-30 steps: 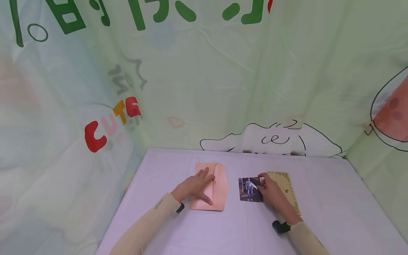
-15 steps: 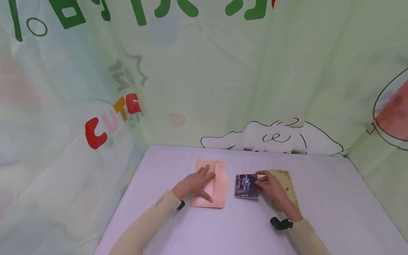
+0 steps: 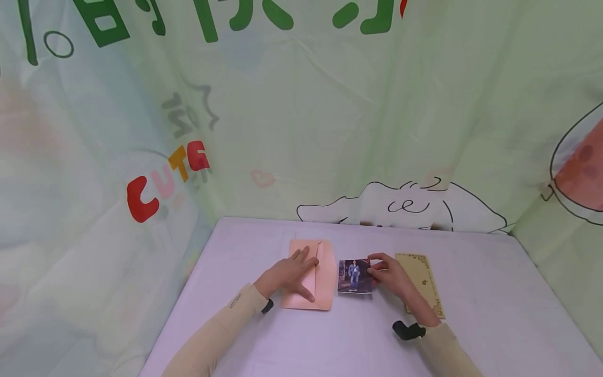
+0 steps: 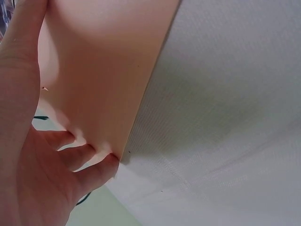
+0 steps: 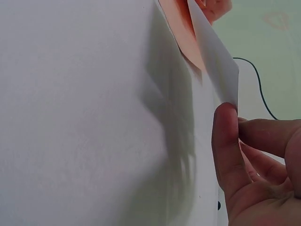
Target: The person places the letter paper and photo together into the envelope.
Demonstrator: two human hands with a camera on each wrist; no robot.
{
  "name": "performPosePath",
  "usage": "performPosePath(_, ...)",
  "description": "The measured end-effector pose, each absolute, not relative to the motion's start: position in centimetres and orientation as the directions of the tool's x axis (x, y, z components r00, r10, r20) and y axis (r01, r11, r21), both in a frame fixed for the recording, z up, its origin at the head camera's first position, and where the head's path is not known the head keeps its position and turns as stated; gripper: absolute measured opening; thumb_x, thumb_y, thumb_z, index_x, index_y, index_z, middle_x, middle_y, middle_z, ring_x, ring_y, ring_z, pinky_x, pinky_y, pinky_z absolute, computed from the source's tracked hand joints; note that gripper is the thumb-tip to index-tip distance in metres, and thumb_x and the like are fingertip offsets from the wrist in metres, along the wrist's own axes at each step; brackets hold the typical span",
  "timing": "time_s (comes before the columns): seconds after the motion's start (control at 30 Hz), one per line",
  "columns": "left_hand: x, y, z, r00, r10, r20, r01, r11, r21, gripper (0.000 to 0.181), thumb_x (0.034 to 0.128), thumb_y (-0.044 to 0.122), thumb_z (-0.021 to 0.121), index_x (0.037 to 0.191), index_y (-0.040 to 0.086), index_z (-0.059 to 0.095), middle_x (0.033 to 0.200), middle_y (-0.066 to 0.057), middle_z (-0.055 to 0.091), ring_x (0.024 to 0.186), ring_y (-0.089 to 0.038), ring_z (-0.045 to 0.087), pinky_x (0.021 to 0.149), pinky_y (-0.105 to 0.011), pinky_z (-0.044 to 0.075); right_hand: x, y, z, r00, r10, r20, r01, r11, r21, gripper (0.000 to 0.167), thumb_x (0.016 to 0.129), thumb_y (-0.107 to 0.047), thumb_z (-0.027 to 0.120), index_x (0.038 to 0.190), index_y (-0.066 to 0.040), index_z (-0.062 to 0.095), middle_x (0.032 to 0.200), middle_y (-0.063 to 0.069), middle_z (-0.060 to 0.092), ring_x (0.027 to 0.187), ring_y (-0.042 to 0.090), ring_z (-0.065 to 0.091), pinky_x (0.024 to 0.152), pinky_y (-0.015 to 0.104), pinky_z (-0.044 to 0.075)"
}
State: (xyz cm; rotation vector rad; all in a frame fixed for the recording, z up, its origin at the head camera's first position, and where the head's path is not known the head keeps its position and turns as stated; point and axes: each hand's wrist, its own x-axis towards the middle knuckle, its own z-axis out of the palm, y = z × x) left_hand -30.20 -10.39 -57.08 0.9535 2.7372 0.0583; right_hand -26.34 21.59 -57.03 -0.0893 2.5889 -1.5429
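Observation:
A pink envelope (image 3: 325, 283) lies on the table with its flap side toward the right. Across it rests my left hand (image 3: 289, 275), fingers spread and touching the paper; the left wrist view shows the fingertips on the envelope (image 4: 99, 94). My right hand (image 3: 393, 275) pinches the right edge of a photo (image 3: 355, 276) of a standing person in blue clothes. In the right wrist view the photo (image 5: 216, 56), seen from its pale back, is held above the table between thumb and fingers. Its left edge is close beside the envelope's flap.
A cream card with a patterned border (image 3: 421, 277) lies on the table to the right, partly behind my right forearm. The table (image 3: 292, 345) has a pale lilac cover. A printed curtain (image 3: 292, 115) hangs behind and at both sides.
My right hand has carried the photo leftward, away from the cream card and closer to the envelope. My left hand has stayed on the envelope.

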Motion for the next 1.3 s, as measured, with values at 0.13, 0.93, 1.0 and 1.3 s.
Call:
performPosePath(0.13, -30.3, -10.4, -57.1, -0.758, 0.616, -0.214, 0.607, 0.787, 0.11, 0.104, 0.0653, 0.084, 0.068, 0.147, 0.03, 0.032, 0.168, -0.019, 0.015, 0.152, -0.041, 0.026, 0.101, -0.051, 0.051, -26.6, 21.0, -56.9, -0.988, -0.131, -0.086, 0.017, 0.456, -0.89, 0.041, 0.096, -0.003, 0.065, 0.134, 0.006, 0.053, 0.102, 0.025, 0.07, 0.081, 0.025, 0.069, 0.067, 0.032, 0.059)
performPosePath(0.93, -30.5, -10.4, -57.0, -0.762, 0.614, -0.205, 0.608, 0.788, 0.103, 0.107, 0.065, 0.084, 0.069, 0.15, 0.03, 0.032, 0.168, -0.019, 0.015, 0.152, -0.041, 0.026, 0.101, -0.052, 0.051, -28.1, 16.9, -57.7, -0.988, -0.126, -0.09, 0.018, 0.486, -0.874, 0.036, 0.094, -0.001, 0.066, 0.128, 0.005, 0.057, 0.087, 0.017, 0.071, 0.062, 0.017, 0.065, 0.059, 0.027, 0.055)
performPosePath(1.0, -30.5, -10.4, -57.1, -0.762, 0.614, -0.207, 0.607, 0.788, 0.104, 0.107, 0.0647, 0.085, 0.068, 0.149, 0.03, 0.032, 0.168, -0.019, 0.015, 0.152, -0.041, 0.026, 0.101, -0.053, 0.05, -28.0, 16.6, -57.7, -0.989, -0.124, -0.083, 0.012, 0.487, -0.873, 0.035, 0.094, 0.0, 0.066, 0.127, 0.006, 0.057, 0.087, 0.017, 0.071, 0.063, 0.017, 0.065, 0.06, 0.028, 0.055)
performPosePath(1.3, -30.5, -10.2, -57.2, -0.763, 0.609, -0.216, 0.605, 0.791, 0.092, 0.105, 0.0633, 0.087, 0.067, 0.147, 0.034, 0.033, 0.167, -0.018, 0.017, 0.152, -0.041, 0.027, 0.101, -0.053, 0.05, -28.2, 15.2, -57.7, -0.991, -0.109, -0.083, 0.018, 0.493, -0.87, 0.035, 0.094, -0.003, 0.067, 0.127, 0.003, 0.058, 0.09, 0.017, 0.071, 0.066, 0.018, 0.067, 0.062, 0.028, 0.056)
